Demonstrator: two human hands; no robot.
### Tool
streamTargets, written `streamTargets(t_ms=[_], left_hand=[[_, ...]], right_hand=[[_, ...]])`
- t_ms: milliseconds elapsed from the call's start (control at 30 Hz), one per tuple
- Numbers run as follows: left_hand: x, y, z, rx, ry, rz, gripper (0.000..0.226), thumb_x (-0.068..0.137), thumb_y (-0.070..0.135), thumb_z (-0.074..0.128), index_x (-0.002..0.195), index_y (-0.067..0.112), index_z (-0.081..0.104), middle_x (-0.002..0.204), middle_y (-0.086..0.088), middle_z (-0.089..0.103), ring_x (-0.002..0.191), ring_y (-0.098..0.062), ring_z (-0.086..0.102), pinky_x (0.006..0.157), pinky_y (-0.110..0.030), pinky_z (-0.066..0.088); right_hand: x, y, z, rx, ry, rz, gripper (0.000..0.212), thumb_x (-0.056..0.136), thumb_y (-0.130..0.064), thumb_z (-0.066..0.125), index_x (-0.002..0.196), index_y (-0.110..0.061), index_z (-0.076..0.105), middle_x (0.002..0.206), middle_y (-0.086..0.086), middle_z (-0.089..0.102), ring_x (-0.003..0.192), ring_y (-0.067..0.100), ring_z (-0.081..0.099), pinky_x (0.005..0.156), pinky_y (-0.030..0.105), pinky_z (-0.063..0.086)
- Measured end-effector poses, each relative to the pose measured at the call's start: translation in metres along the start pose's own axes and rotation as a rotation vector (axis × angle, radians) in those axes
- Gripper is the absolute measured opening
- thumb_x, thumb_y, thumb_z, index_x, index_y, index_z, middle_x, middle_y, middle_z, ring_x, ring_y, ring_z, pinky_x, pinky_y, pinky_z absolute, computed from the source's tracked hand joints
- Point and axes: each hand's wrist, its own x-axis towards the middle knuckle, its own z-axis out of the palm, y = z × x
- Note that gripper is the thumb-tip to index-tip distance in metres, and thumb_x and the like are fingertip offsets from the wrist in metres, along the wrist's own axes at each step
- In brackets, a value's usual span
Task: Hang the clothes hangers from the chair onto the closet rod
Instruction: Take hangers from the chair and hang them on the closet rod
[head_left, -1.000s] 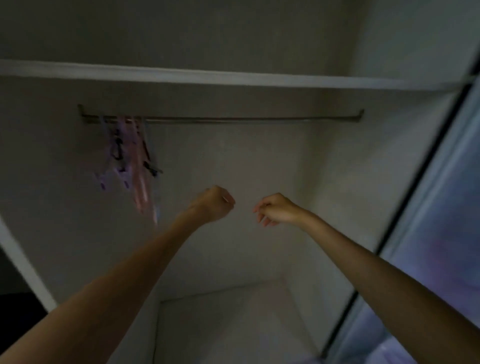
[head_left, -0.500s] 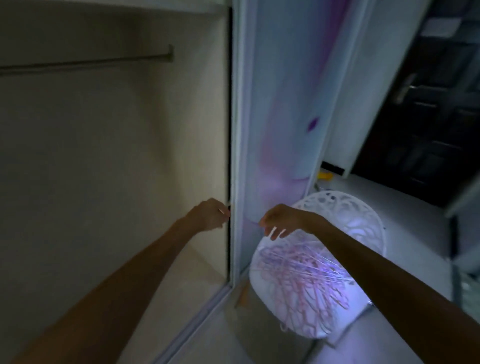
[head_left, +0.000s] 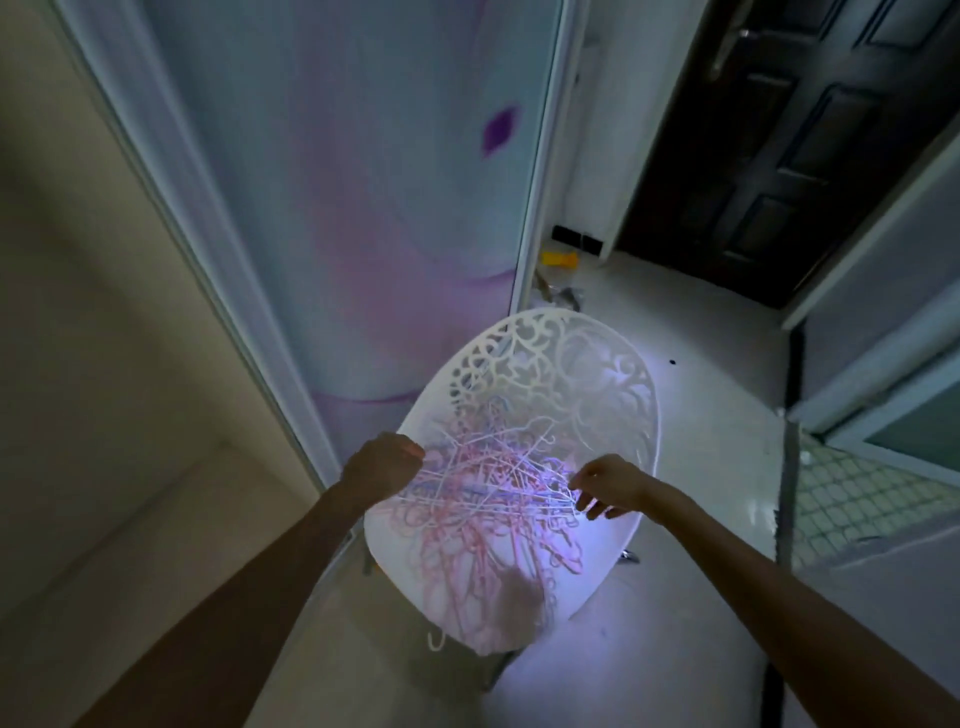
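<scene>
Hangers (head_left: 483, 499) heaped on chair (head_left: 613, 364) — both hands (head_left: 382, 465) (head_left: 610, 483) above, empty.

One head-worn view only, looking steeply down and forward past both forearms, close over the chair (head_left: 597, 374) just beyond the fingers (head_left: 584, 501).

The chair (head_left: 597, 374) is white with a lacy cut-out scroll pattern on its back. On it lie pink, white and pale blue hangers (head_left: 488, 499). Behind the chair, the closet door (head_left: 363, 182) shows pale blue with pink-purple swirls; the room door (head_left: 795, 145) is dark brown.
</scene>
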Motion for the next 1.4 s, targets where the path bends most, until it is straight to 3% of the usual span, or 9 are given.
streamTargets(t_ms=[200,267,333,400,533,700,867,1033,1400], left_hand=[[0.071,-0.048,0.043,-0.051,-0.039,-0.101,0.027,0.092,0.008,0.053,0.113,0.005,0.069,0.126,-0.013,0.062,0.119,-0.026,0.057,0.103,-0.033,0.044],[0.101,-0.062,0.060,-0.062,-0.020,-0.126,0.027,0.091,0.007,0.053,0.112,0.005,0.069,0.127,-0.014,0.062,0.120,-0.027,0.057,0.103,-0.033,0.043],[0.130,-0.068,0.077,-0.123,-0.003,-0.172,0.031,0.093,0.009,0.049,0.119,0.006,0.065,0.128,-0.014,0.061,0.120,-0.027,0.056,0.100,-0.030,0.044],[0.154,-0.072,0.097,-0.161,-0.022,-0.195,0.033,0.095,0.010,0.045,0.125,0.005,0.060,0.130,-0.014,0.058,0.122,-0.027,0.054,0.099,-0.029,0.043],[0.196,-0.088,0.141,-0.147,-0.106,-0.196,0.037,0.096,0.006,0.041,0.131,0.007,0.054,0.138,-0.013,0.052,0.128,-0.024,0.049,0.103,-0.027,0.039],[0.224,-0.104,0.171,-0.137,-0.174,-0.169,0.047,0.095,0.006,0.040,0.142,0.011,0.038,0.146,-0.008,0.042,0.132,-0.022,0.043,0.106,-0.027,0.037],[0.241,-0.112,0.182,-0.153,-0.172,-0.093,0.071,0.076,0.040,0.030,0.128,-0.003,0.054,0.136,-0.018,0.052,0.127,-0.027,0.050,0.105,-0.029,0.036],[0.251,-0.106,0.177,-0.219,-0.199,-0.182,0.033,0.094,0.007,0.046,0.124,-0.002,0.058,0.130,-0.019,0.057,0.121,-0.029,0.054,0.097,-0.028,0.043],[0.255,-0.092,0.163,-0.257,-0.198,-0.122,0.037,0.097,0.020,0.048,0.130,0.006,0.054,0.137,-0.012,0.053,0.127,-0.027,0.049,0.098,-0.027,0.040]], right_hand=[[0.097,0.021,0.033,-0.042,-0.072,0.059,0.026,0.096,-0.018,0.043,0.110,-0.003,0.060,0.066,-0.001,0.058,0.036,0.000,0.054,0.047,0.016,0.034],[0.132,0.022,0.051,-0.107,-0.057,0.038,0.022,0.095,-0.016,0.044,0.105,-0.006,0.061,0.076,0.006,0.061,0.057,0.011,0.062,0.051,0.020,0.041],[0.171,0.027,0.070,-0.221,0.035,-0.018,0.029,0.094,-0.020,0.048,0.117,-0.006,0.058,0.108,0.014,0.063,0.098,0.026,0.062,0.079,0.028,0.048],[0.201,0.031,0.091,-0.288,0.106,-0.049,0.050,0.090,-0.031,0.055,0.133,-0.009,0.043,0.133,0.015,0.050,0.124,0.026,0.048,0.099,0.030,0.040],[0.249,0.032,0.140,-0.330,0.092,0.067,0.120,0.069,-0.049,0.076,0.150,-0.016,-0.005,0.156,0.015,0.004,0.144,0.036,0.012,0.113,0.050,0.023],[0.279,0.045,0.183,-0.312,0.143,0.124,0.140,0.062,-0.047,0.082,0.144,-0.018,-0.028,0.158,0.011,-0.011,0.145,0.038,0.001,0.113,0.055,0.021],[0.285,0.057,0.181,-0.455,0.207,0.025,0.145,0.054,-0.068,0.074,0.145,-0.015,-0.025,0.158,0.007,-0.015,0.146,0.034,0.002,0.114,0.057,0.014],[0.283,0.064,0.185,-0.456,0.223,-0.016,0.146,0.054,-0.075,0.068,0.144,-0.014,-0.029,0.157,0.004,-0.022,0.146,0.033,-0.002,0.114,0.060,0.013],[0.282,0.075,0.153,-0.074,0.400,-0.121,0.150,0.046,-0.039,0.091,0.147,-0.003,-0.015,0.150,0.024,0.009,0.139,0.038,0.018,0.111,0.041,0.027]])
